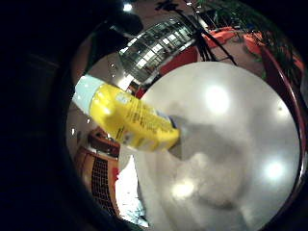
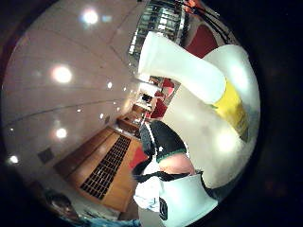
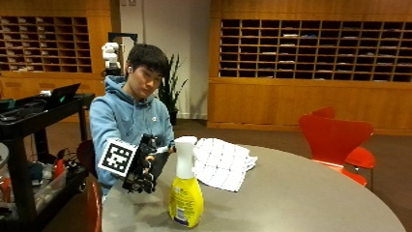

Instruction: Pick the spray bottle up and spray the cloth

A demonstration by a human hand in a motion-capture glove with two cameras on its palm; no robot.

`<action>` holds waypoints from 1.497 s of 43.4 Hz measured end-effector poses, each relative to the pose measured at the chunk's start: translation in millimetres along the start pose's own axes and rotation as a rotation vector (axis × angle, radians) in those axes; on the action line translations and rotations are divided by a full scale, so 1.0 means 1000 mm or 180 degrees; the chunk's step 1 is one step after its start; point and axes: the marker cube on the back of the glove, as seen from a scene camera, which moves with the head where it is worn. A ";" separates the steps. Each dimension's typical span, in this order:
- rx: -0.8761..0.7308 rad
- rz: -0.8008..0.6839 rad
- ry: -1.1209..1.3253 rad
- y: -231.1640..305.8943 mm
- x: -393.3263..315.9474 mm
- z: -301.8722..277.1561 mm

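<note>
Spray bottle point(image 3: 184, 195), yellow body with white trigger head, stands upright near the round grey table's point(image 3: 302, 198) near edge. Just beside it, toward the person, gloved right hand point(image 3: 145, 169) hovers at the table rim, fingers loosely curled, holding nothing, not touching the bottle. Farther back, white checked cloth point(image 3: 221, 163) lies crumpled. Bare tabletop stretches beyond toward the red chair point(image 3: 334, 137).

yellow spray bottle point(image 3: 185, 200), white checked cloth point(image 3: 221, 163)
</note>
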 end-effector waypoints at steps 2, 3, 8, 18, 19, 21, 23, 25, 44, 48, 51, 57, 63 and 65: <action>-0.0027 0.0085 -0.0028 0.001 0.002 0.005; -0.0041 0.0143 -0.0050 0.001 0.003 0.008; -0.0132 0.0459 -0.0199 -0.004 0.004 0.021; -0.0152 0.0619 -0.0098 -0.029 -0.012 0.049; -0.0137 0.0658 -0.0128 -0.032 -0.014 0.052; -0.0112 0.0763 -0.0199 -0.037 -0.016 0.057; -0.0093 0.0869 -0.0249 -0.042 -0.017 0.061; -0.0106 0.0939 -0.0265 -0.048 -0.017 0.067; -0.1042 0.0460 0.0280 -0.056 -0.054 0.114; -0.1580 0.0038 0.0643 -0.049 -0.081 0.121; -0.1921 -0.0345 0.0989 -0.038 -0.104 0.124; -0.2444 -0.1261 0.1998 -0.001 -0.157 0.129; -0.2815 -0.1820 0.2993 0.028 -0.194 0.129; -0.2921 -0.1974 0.3328 0.041 -0.204 0.129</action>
